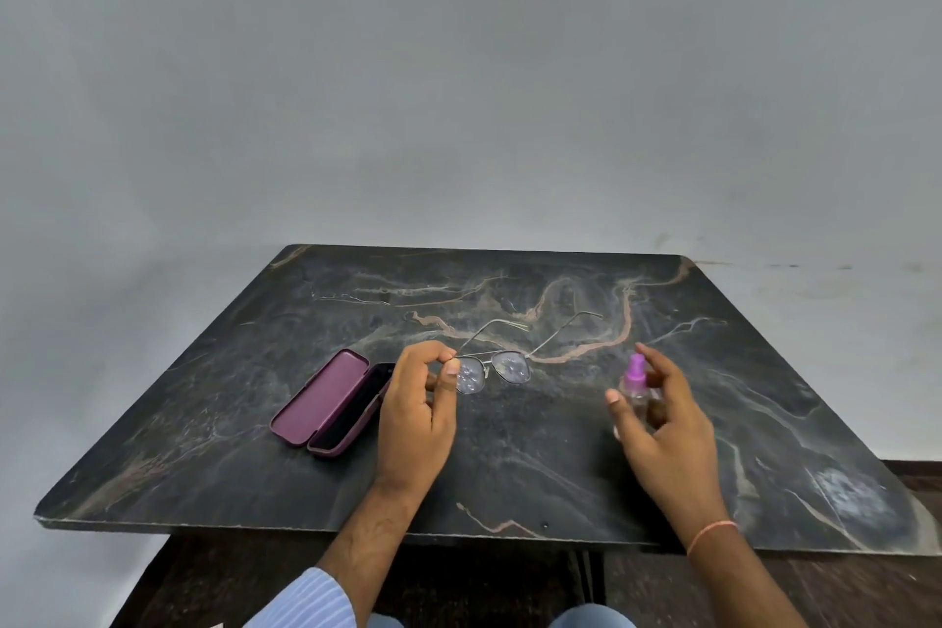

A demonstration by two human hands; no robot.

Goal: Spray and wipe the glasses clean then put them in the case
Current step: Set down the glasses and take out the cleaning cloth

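Thin metal-framed glasses (509,365) are held just above the dark marble table (509,464), temples unfolded and pointing away from me. Droplets speckle both lenses. My left hand (418,418) pinches the frame's left lens rim between thumb and fingers. My right hand (662,418) wraps loosely around a small clear spray bottle (636,385) with a purple nozzle, held upright to the right of the glasses. A maroon glasses case (326,405) lies open on the table, left of my left hand.
The table's front edge (357,525) runs close to my body, and a grey wall stands behind the table. A whitish smudge (848,492) marks the near right corner. Dark floor shows below the table.
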